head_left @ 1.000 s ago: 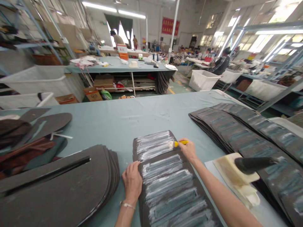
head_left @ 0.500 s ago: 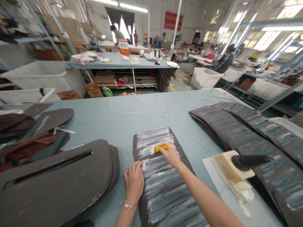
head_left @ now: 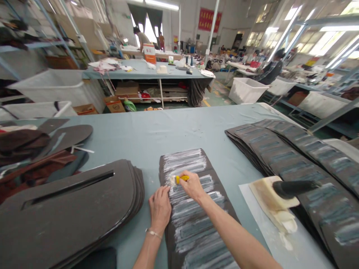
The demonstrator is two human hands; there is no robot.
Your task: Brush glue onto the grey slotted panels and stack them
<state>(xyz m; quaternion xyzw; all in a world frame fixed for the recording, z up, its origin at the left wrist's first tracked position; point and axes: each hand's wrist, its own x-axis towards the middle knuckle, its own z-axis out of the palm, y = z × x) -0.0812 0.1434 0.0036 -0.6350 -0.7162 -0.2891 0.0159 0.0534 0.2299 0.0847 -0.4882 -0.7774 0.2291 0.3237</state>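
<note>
A long dark sheet (head_left: 186,233) lies before me, its length covered with several bands of streaky white paste. My right hand (head_left: 192,185) grips a small yellow-handled brush (head_left: 183,179), and the pale bristles touch the sheet near its left edge. Along that same edge rests my left hand (head_left: 160,207), palm down, fingers stretched out and touching the sheet. To the right, a cream-coloured block-like container (head_left: 262,192), with a black cylinder (head_left: 293,189) sticking out sideways, sits on a white sheet (head_left: 260,228) smeared with paste.
A stack of dark slotted panels (head_left: 78,216) is at left, with brown material (head_left: 42,164) behind it. White-streaked panels (head_left: 280,153) are piled at right on the blue-grey table (head_left: 126,130). Beyond stand another table (head_left: 131,73), white bins (head_left: 246,89) and several people.
My right hand and the brush have moved left and slightly down the sheet, toward its left edge. My left hand stays at the edge. The view has shifted slightly.
</note>
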